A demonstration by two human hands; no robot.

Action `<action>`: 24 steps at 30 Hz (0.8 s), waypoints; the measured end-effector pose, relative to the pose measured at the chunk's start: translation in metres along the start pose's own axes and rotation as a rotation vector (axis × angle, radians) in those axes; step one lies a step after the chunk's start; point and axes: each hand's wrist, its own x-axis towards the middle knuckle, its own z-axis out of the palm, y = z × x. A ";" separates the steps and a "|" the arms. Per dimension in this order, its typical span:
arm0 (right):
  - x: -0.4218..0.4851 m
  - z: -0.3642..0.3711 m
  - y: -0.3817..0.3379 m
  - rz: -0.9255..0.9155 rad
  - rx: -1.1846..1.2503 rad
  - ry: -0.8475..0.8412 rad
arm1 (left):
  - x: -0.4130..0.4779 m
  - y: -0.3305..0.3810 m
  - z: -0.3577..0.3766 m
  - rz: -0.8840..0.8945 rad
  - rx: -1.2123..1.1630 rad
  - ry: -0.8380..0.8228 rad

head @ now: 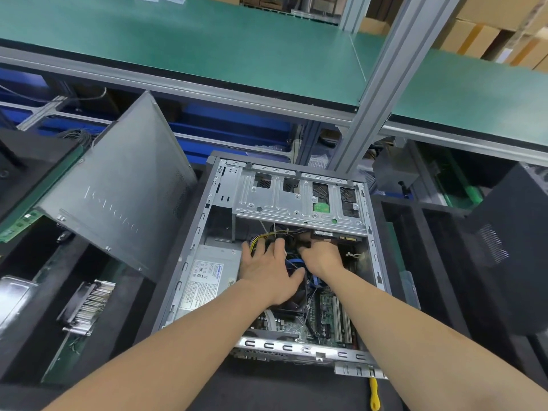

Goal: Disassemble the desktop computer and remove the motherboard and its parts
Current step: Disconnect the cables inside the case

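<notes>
Reaching into the cable tangle (268,236)
Left hand (267,269) splayed flat; right hand (321,256) grip hidden. Tugging blind could tear connectors.

Light: bright, even, from overhead.
Glare: soft sheen on the green shelf (207,40) and side panel (118,188).
Shadows: deep inside the computer case (184,262).
Edges: wide-angle bending; corners soft.

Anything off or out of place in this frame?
The removed side panel stands propped at a tilt left of the open case, not laid flat; it could slide. Nothing looks spilled or broken.
</notes>
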 end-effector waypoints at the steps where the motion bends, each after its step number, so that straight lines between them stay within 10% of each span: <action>1: -0.001 -0.003 -0.002 -0.003 -0.032 -0.014 | 0.001 0.000 0.000 -0.016 -0.004 0.004; 24: -0.003 -0.026 -0.012 -0.261 -0.593 -0.286 | 0.028 -0.002 -0.009 -0.050 0.310 -0.123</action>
